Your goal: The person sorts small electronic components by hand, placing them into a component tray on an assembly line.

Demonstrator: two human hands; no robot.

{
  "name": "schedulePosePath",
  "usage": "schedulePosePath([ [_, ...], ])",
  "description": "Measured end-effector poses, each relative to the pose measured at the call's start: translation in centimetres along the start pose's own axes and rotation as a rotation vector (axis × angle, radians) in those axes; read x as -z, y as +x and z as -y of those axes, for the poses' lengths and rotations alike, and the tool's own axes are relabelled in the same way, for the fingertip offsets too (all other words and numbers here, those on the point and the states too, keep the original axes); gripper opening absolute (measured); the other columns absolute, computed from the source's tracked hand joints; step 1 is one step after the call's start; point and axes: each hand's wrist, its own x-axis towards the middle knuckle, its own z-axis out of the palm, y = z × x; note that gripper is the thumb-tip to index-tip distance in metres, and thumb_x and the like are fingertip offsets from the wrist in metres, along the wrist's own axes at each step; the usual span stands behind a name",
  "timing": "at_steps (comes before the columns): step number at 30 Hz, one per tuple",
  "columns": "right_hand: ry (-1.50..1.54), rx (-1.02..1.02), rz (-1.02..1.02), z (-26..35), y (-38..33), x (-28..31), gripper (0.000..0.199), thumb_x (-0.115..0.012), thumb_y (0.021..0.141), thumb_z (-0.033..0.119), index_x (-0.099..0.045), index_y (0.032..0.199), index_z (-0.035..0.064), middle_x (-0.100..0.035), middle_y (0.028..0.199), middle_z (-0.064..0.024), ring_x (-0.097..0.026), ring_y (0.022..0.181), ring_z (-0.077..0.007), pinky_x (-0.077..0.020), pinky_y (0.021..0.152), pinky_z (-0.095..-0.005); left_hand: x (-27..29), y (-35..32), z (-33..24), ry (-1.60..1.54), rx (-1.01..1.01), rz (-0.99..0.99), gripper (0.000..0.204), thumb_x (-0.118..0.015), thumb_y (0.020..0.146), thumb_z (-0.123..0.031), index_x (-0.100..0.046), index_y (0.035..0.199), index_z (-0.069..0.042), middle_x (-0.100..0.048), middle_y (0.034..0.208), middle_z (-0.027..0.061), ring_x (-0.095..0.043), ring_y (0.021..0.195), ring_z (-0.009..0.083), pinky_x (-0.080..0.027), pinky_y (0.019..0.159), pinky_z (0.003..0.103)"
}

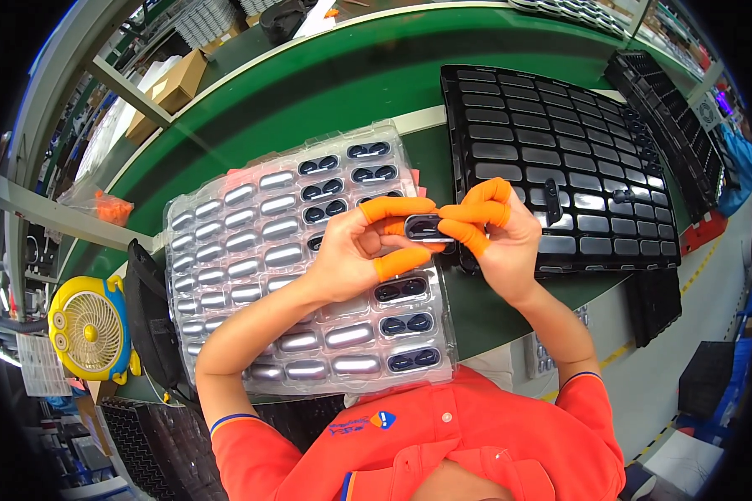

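Note:
Above the right side of a clear plastic tray [397,138], I hold a small oval case [426,228] with a glossy dark inside and a pale rim. My left hand [351,255] grips its left end between orange-covered fingers. At its right end, my right hand [501,234], also in orange finger covers, is closed in a pinch; whatever its fingertips hold besides the case is hidden. Rows of closed silver oval cases [349,336] fill much of the tray. Along its right side, several cases [406,323] show dark insides with two rounded hollows.
To the right lies a black tray [485,173] of rectangular pockets, with a small black part [552,200] on it. Another black tray [673,125] stands beyond. A yellow-and-blue fan [90,334], a black bag [154,317] and a cardboard box [175,83] are at left. The bench [497,313] is green.

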Motion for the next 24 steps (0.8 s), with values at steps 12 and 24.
schedulePosePath([
  [12, -0.237, 0.032, 0.130, -0.4, -0.1, -0.4, 0.026, -0.064, 0.079, 0.003, -0.061, 0.104, -0.0011, -0.057, 0.076, -0.0058, -0.051, 0.059, -0.0114, -0.0410, 0.051, -0.0225, -0.2, 0.1, 0.2, 0.075, -0.073, -0.099, 0.018, -0.055, 0.085, 0.004, -0.052, 0.103, 0.004, -0.058, 0.101, 0.0151, -0.063, 0.083, 0.0204, -0.056, 0.072, 0.031],
  [24, -0.531, 0.501, 0.002, -1.5, -1.5, -1.5, 0.029, -0.068, 0.071, -0.002, -0.064, 0.099, -0.0011, -0.057, 0.068, -0.0092, -0.051, 0.049, -0.0209, -0.0381, 0.042, -0.0266, -0.3, -0.6, -0.4, 0.492, 0.107, -0.062, 0.023, -0.065, 0.078, 0.003, -0.050, 0.096, 0.003, -0.057, 0.086, 0.0066, -0.060, 0.068, 0.0123, -0.050, 0.050, 0.023],
])
